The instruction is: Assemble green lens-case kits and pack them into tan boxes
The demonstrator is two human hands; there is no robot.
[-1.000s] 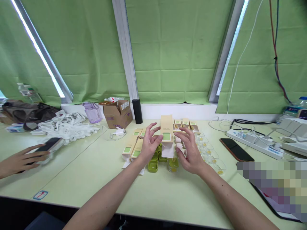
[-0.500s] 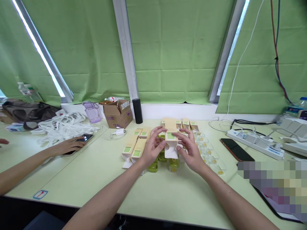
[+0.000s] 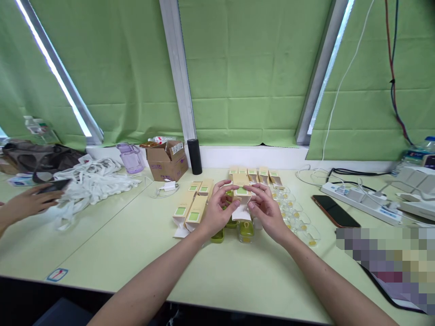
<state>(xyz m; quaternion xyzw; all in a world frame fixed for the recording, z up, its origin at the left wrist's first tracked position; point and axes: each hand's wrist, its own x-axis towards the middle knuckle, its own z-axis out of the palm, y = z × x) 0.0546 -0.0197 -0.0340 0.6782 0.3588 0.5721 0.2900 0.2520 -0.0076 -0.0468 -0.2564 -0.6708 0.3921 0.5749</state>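
Note:
Between my two hands is a small tan cardboard box (image 3: 242, 192) with a green square on it and a white flap hanging open toward me. My left hand (image 3: 220, 206) grips its left side, fingers curled. My right hand (image 3: 267, 206) holds the right side, thumb near the flap. Below the box sits a clear container with a green lid (image 3: 246, 229); a green lid (image 3: 218, 236) lies to its left, partly behind my left hand. More tan boxes (image 3: 195, 213) lie left of my hands, and several stand behind (image 3: 263, 174). Clear containers (image 3: 299, 219) are clustered to the right.
A phone (image 3: 335, 211) and a power strip (image 3: 362, 203) lie on the right. At the back stand a brown carton (image 3: 167, 162), a black cylinder (image 3: 195, 156) and a purple bottle (image 3: 131, 159). White straps (image 3: 98, 179) are piled left, near another person's hand (image 3: 30, 203) holding a phone.
The box in my hands has tipped and dropped slightly, its flap now nearer the green-lidded container. The other person's hand has lifted the phone from the table and drawn it left.

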